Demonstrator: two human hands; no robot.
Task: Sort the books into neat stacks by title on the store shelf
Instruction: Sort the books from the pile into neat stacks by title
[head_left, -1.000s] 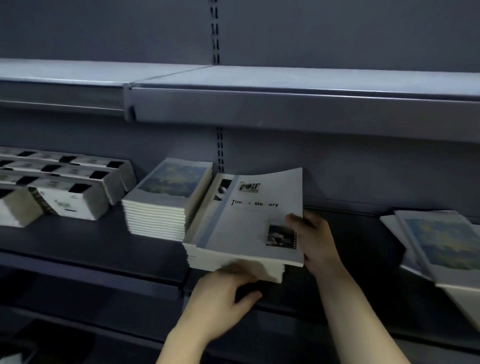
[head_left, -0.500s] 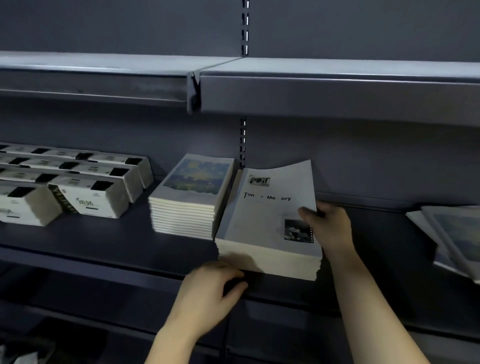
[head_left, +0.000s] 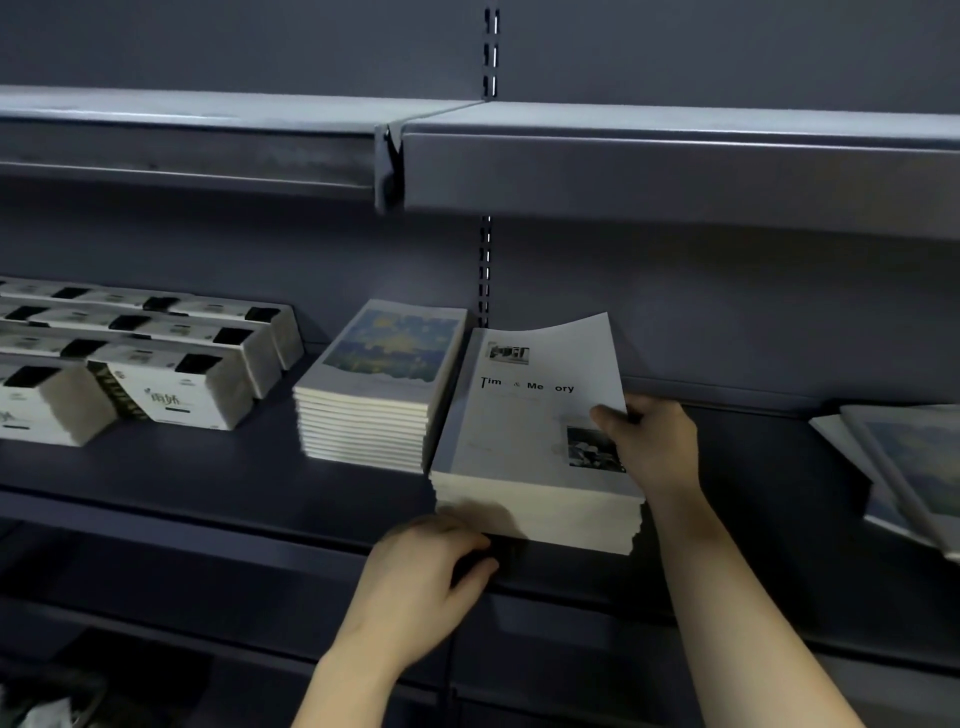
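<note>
Dim, bluish light; soft focus.
Upper shelf (head_left: 675, 171) shadows the back wall. Left hand (head_left: 415, 587) slightly blurred, shading the stack (head_left: 535, 514). Edges bow; right books (head_left: 904, 467) smeared.

The pale grey paper cover of the top book (head_left: 530, 410) at centre frame is showing "Tim & Me ory"; the white cartons' (head_left: 171, 400) print at left is remaining illegible.

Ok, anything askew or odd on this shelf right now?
Yes. The top book of the white stack bows upward at its far edge. At the far right, loose books lie fanned and crooked rather than stacked. The blue-cover stack looks square.
</note>
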